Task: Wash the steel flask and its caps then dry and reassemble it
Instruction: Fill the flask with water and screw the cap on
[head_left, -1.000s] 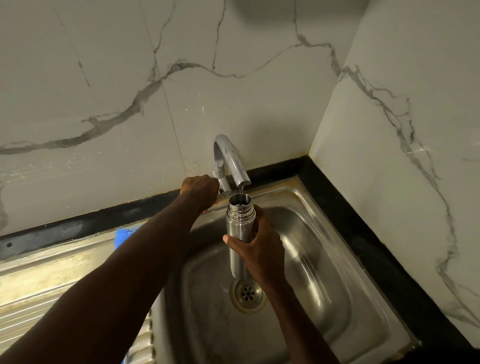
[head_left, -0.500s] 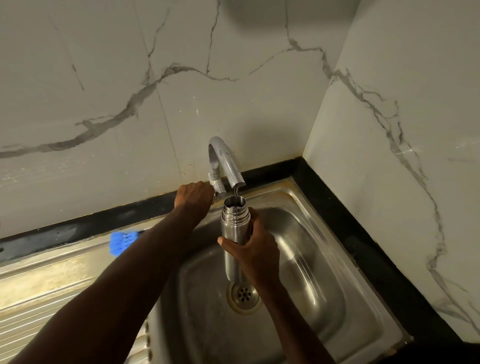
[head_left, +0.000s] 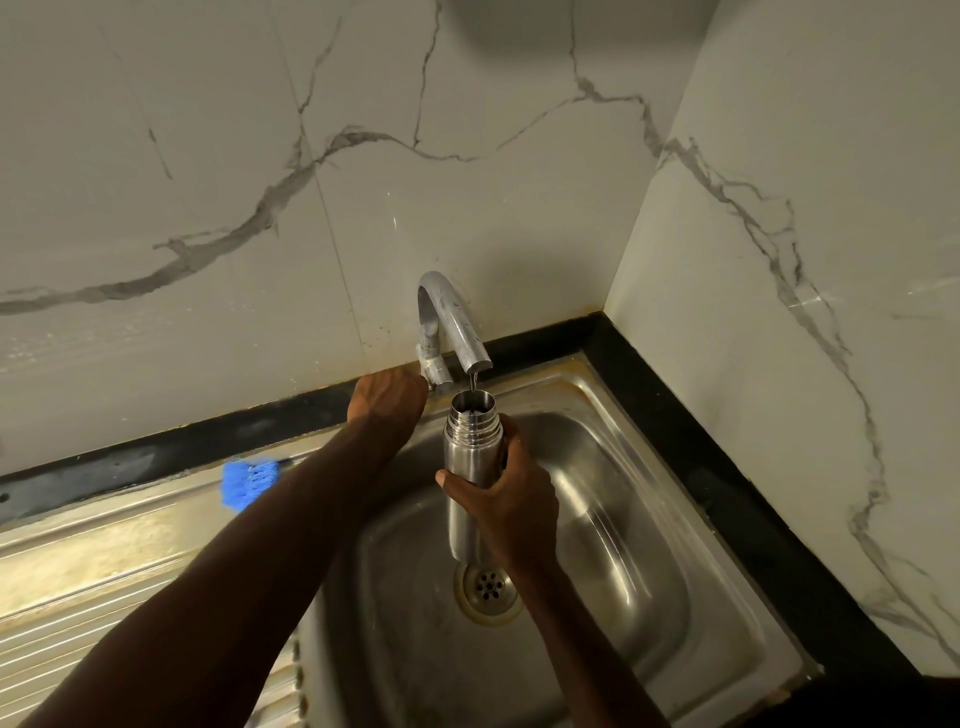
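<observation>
An uncapped steel flask (head_left: 470, 467) stands upright in mid-air over the sink (head_left: 613, 467), its open threaded mouth directly under the tap spout (head_left: 470, 343), from which a thin stream falls into it. The right hand (head_left: 506, 506) grasps the flask around its middle, thumb across the front and fingers curled behind, holding its base above the drain (head_left: 487, 587). The left hand (head_left: 387, 397) is clenched at the tap's base by the sink's back edge, apparently on the valve; what exactly it grips is hidden by the knuckles.

The flask looks rigid and smooth, likely slippery once wet and heavier as it fills, so a full wrap around the plain body below the threaded neck seems the safest hold. No caps are in sight.

A blue brush (head_left: 248, 480) lies on the ribbed draining board at the sink's back left edge, partly hidden behind the left forearm. Marble walls meet close behind the sink's back right corner, limiting room there; the basin below and to the right offers open space for tipping and rinsing.
</observation>
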